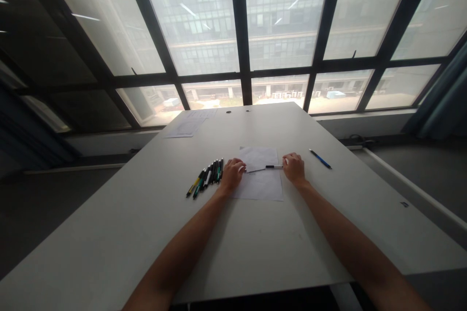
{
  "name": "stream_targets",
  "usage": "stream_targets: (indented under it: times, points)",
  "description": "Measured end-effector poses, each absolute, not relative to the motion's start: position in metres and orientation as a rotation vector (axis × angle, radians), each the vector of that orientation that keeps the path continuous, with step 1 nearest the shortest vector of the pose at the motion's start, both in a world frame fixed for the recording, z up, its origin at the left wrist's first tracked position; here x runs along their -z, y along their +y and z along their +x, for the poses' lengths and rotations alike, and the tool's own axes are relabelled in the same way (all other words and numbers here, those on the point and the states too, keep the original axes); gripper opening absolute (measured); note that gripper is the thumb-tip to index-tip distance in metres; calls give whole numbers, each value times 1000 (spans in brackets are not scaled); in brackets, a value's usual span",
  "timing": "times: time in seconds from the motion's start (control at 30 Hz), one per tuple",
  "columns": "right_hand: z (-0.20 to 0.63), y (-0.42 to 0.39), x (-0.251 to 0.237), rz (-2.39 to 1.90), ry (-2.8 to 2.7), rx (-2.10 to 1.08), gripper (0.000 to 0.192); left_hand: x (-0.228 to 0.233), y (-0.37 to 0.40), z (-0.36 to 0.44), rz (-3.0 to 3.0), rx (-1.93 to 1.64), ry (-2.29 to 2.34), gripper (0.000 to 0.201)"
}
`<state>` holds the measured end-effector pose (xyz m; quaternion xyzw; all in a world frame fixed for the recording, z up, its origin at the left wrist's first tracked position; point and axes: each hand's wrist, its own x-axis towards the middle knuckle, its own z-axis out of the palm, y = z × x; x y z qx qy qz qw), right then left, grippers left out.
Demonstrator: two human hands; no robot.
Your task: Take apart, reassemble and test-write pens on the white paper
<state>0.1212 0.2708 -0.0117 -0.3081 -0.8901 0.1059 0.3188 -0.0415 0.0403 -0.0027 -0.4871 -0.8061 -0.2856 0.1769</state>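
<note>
Your right hand (294, 167) pinches a pen (274, 166) lying left-right, dark tip toward your curled left hand (232, 173), which presses the paper sheet (260, 184). Loose pens (208, 176) fan beside it on the white table (146, 214).

A long white bench (255, 233) runs toward tall dark-framed windows (241, 34). A blue pen (320, 159) lies alone on the right. Printed white sheets (188, 125) rest at the far left, near two small dark holes (238, 111).
</note>
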Motion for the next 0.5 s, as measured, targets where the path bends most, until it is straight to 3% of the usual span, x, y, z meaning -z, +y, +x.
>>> stream_targets:
  times: [0.23, 0.5]
  points:
    - [118, 261, 9, -440, -2344, -384, 15, 1, 42, -37, -1509, 858, -2200, 7]
    - [116, 256, 10, -321, -2380, -401, 15, 4, 44, -37, -1612, 833, -2190, 5]
